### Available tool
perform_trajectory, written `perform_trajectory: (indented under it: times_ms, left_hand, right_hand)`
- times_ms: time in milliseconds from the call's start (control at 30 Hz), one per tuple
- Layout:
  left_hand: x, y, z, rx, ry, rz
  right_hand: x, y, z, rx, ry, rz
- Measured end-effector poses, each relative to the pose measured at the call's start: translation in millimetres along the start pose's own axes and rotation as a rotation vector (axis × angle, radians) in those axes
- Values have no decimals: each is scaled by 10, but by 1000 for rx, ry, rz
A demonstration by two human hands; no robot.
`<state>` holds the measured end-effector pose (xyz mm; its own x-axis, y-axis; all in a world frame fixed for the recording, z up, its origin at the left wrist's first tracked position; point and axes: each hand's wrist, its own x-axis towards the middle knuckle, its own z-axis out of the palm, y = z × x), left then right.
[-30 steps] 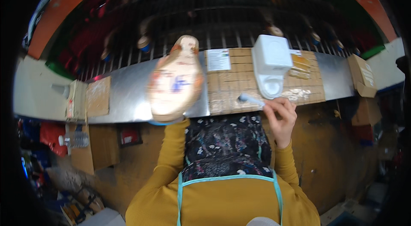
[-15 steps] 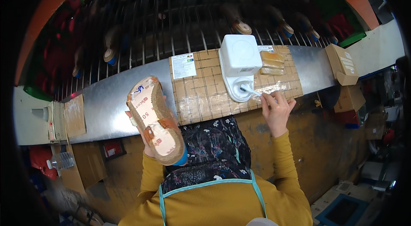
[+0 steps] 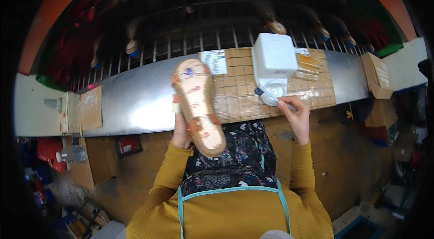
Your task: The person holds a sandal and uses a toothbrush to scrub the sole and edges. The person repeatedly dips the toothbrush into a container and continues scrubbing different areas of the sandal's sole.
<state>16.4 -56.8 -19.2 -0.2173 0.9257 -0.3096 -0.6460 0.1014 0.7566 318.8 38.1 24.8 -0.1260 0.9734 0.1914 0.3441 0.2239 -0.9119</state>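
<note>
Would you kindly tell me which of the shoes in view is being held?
The shoe in the left hand, its pale underside toward the camera. The other shoes sit beyond the metal bench, at the barred rack.

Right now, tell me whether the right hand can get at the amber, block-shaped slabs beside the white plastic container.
Probably yes: nothing appears to stand between the right hand and the amber slabs, though the thin, pale-handled brush it holds may hinder grasping.

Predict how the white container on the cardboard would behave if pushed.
The white container probably won't roll, as its body is boxy and flat-sided. It's likely stiff, with edges that show no sagging. Its smooth, glossy surface could be slippery.
</note>
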Motion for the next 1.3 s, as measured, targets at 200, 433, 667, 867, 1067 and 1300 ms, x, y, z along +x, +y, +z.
perform_trajectory:
  times_ms: [200,433,667,867,1067,1300]
  left_hand:
    - [-68,146,438,181,-262,143]
    - [-223,292,542,418,-203,289]
    - [-209,248,410,511,-205,503]
    - [-217,239,420,460,-182,501]
    - [-222,320,432,368,-248,394]
    - [-185,365,470,195,-250,140]
  right_hand:
    - [5,-748,475,-86,126,-451]
    - [-105,-826,713,96,36,-279]
    - [-29,-902,772,-52,64,-363]
    - [84,-901,846,-75,110,-411]
    - [181,-725,792,-18,16,-506]
    - [95,-713,679,88,-84,-371]
